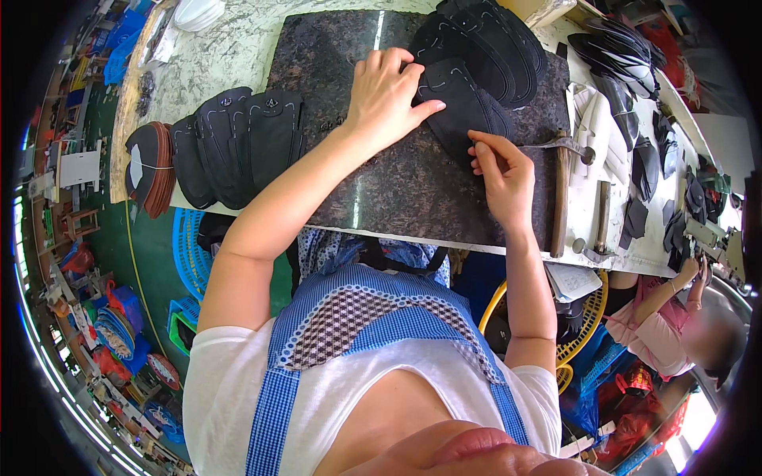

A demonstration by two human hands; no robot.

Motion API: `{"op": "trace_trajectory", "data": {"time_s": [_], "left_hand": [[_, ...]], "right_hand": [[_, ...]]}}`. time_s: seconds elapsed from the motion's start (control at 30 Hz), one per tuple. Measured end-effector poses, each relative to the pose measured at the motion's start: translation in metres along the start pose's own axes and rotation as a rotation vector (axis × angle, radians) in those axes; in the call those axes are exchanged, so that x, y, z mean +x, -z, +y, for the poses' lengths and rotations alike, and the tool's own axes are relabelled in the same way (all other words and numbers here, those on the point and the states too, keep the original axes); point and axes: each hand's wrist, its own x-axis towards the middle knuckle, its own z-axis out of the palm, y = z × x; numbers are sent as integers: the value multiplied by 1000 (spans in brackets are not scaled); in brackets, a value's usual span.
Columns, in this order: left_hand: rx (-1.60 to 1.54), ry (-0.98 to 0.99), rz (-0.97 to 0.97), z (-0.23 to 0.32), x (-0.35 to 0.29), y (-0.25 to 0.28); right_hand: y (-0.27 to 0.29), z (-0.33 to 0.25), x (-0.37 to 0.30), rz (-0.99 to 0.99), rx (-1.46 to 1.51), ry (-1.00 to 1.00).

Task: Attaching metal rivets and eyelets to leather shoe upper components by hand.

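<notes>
A black shoe upper piece (456, 107) with a white marked line lies on the dark stone slab (341, 198). My left hand (389, 95) rests on its left edge, fingers bent over the far corner and thumb stretched onto the surface. Close to the piece's near edge, my right hand (504, 170) has thumb and index finger pinched together; whatever sits between the fingertips is too small to make out. Behind the piece, a pile of similar black uppers (484, 47) overlaps it. Several small dark metal bits (332, 123) lie beside my left wrist.
More black uppers with small ornaments (238, 147) overlap at left, beside a tied brown-edged bundle (151, 170). A hammer (561, 190) lies right of my right hand, a second hammer (603, 218) beyond. Below are blue (189, 246) and yellow (595, 317) baskets. A co-worker (655, 325) sits at right.
</notes>
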Motion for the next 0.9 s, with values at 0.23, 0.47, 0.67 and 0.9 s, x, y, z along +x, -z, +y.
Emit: {"op": "trace_trajectory", "data": {"time_s": [0.23,0.47,0.67,0.9], "left_hand": [[-1188,374,-65,24,1,16],[-1486,402,-186,57,7,60],[-1354,338,-200,62,-1,63],[-923,-69,-66,63,0,71]], "right_hand": [[3,-20,-3,10,365,50],[6,-67,5,176,90,461],[12,-67,-1,147,11,475],[27,-84,-11,25,144,243]]}}
